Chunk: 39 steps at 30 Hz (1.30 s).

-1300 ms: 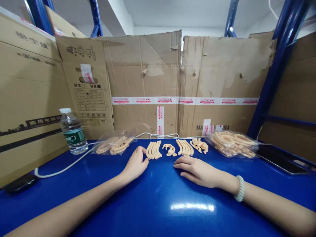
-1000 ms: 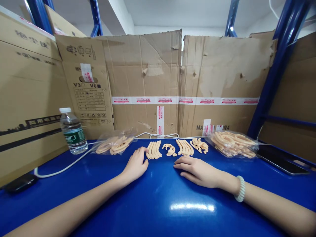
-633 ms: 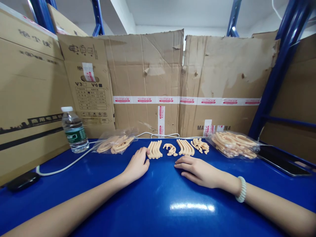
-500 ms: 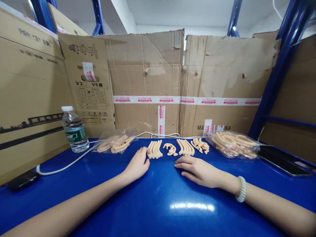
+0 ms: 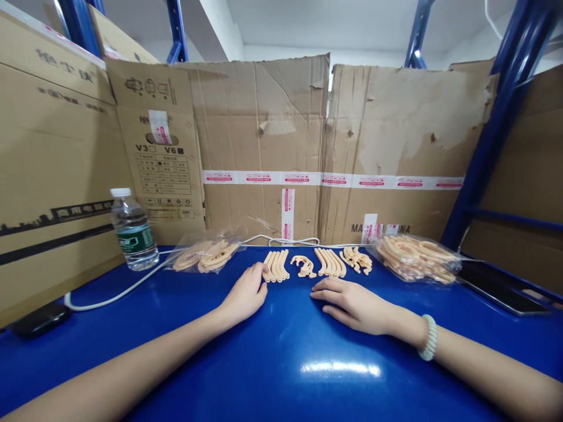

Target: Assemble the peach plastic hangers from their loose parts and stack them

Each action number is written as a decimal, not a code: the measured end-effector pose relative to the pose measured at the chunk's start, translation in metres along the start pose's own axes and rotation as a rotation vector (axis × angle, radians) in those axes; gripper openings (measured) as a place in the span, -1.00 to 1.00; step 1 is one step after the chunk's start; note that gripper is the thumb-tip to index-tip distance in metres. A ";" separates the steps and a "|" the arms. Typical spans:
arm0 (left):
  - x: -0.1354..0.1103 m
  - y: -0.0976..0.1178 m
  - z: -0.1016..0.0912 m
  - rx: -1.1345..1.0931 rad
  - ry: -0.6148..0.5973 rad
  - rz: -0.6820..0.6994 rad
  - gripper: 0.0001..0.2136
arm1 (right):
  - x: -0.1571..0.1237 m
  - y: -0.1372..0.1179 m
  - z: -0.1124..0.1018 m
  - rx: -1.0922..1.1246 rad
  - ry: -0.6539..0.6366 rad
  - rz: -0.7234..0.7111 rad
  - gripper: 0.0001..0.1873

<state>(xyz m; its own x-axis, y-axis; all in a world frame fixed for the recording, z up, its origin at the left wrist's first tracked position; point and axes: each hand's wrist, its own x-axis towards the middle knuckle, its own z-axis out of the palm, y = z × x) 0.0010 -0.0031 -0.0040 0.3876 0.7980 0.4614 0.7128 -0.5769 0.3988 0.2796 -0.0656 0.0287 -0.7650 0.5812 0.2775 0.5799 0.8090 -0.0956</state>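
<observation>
— Hands?
— Left hand (image 5: 244, 296) lies loosely curled, empty, fingertips (image 5: 263, 269) touching the left row of strips (image 5: 275, 265), centre frame; right hand (image 5: 352, 305) flat, empty, on the tabletop (image 5: 281, 357).
— Progress?
— Right row (image 5: 331, 262) lined up too; loose hooks (image 5: 302, 266), left bag (image 5: 206, 255), right bag (image 5: 416, 258) unsorted.

Slight head turn: curved strips (image 5: 275, 265) and water bottle (image 5: 133, 231) a touch rightward in view.

All of it sits on the table (image 5: 281, 363), with boxes (image 5: 264, 146) along the back. Before them, left to right: bottle (image 5: 133, 231), bag (image 5: 206, 255), first row (image 5: 275, 265), hooks (image 5: 302, 266), second row (image 5: 331, 262), pile (image 5: 357, 259), second bag (image 5: 416, 257), tablet (image 5: 501, 284). The left hand (image 5: 244, 296) lies right at the first row, and the right hand (image 5: 352, 305) lies just before the second row. A phone (image 5: 39, 319) lies far left.
</observation>
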 end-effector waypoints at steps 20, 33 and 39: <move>0.001 0.005 -0.004 0.087 -0.004 0.024 -0.82 | 0.028 0.013 0.011 -0.123 -0.035 0.149 -0.38; 0.001 0.001 -0.007 0.159 -0.034 0.030 -0.80 | 0.024 0.017 0.016 -0.031 0.213 0.108 -0.44; 0.002 0.004 -0.010 0.094 -0.004 -0.026 -0.82 | 0.015 0.020 0.014 0.212 0.444 0.169 -0.49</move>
<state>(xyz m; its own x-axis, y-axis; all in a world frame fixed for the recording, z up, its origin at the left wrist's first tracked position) -0.0017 -0.0060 0.0065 0.3708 0.8132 0.4486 0.7743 -0.5374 0.3341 0.2752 -0.0395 0.0173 -0.4467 0.6489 0.6160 0.5802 0.7341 -0.3526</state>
